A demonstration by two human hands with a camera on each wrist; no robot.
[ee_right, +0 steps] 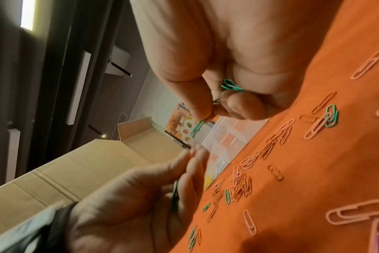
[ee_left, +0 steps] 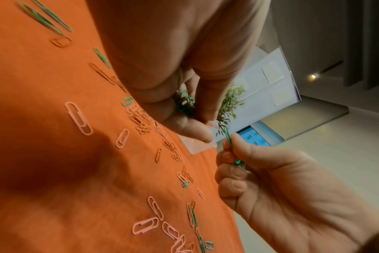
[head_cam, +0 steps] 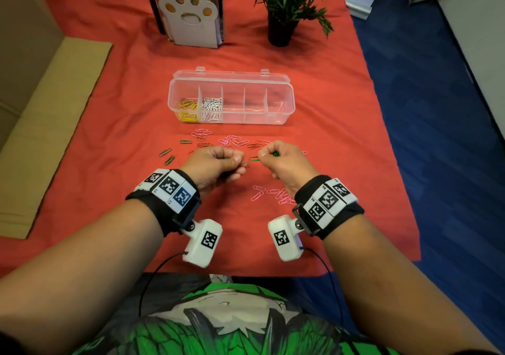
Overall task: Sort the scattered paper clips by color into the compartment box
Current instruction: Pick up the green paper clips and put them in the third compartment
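The clear compartment box (head_cam: pixel 284 100) lies open on the red cloth, with yellow clips (head_cam: pixel 188 110) in its leftmost cell and white clips (head_cam: pixel 211 107) in the cell beside it. Pink clips (head_cam: pixel 232 140), green clips (head_cam: pixel 167 155) and several reddish ones lie scattered in front of the box. My left hand (head_cam: pixel 236 162) is curled around a small bunch of green clips (ee_left: pixel 184 102). My right hand (head_cam: pixel 263 154) keeps more green clips (ee_right: pixel 231 85) in its palm and pinches one green clip (ee_right: pixel 197 128) at its fingertips. Both hands hover close together just above the scatter.
A paw-shaped bookend (head_cam: pixel 191 15) with books and a potted plant (head_cam: pixel 284 5) stand behind the box. Cardboard (head_cam: pixel 54 125) lies along the left side. More pink clips (head_cam: pixel 273 194) lie near my right wrist. The cloth's right edge (head_cam: pixel 388 136) drops to blue floor.
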